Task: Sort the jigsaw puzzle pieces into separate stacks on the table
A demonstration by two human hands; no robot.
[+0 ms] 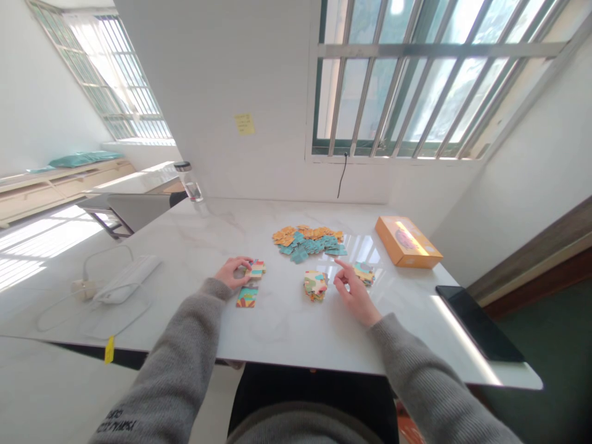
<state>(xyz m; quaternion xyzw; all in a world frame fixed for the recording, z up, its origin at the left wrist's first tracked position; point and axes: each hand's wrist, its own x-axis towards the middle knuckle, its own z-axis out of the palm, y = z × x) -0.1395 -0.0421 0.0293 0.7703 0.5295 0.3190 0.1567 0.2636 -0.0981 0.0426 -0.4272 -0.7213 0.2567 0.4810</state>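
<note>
My left hand (234, 273) is closed with thumb and fingertips on a colourful puzzle piece (256, 273) at the left of the work area. Just below it, another piece (246, 298) in teal, red and yellow lies flat, touching or very near the first. My right hand (356, 297) hovers low over the table, index finger stretched out and the others loosely bent, with nothing visible in it. To its left stands a small stack of puzzle pieces (315, 285); a second pile (365, 273) sits beyond its knuckles, partly hidden by the hand.
A loose heap of orange and teal pieces (309, 245) lies farther back. An orange box (407, 240) and a black tablet (478, 324) are on the right. On the left are a white power strip (127, 279) with cables and a clear bottle (189, 182).
</note>
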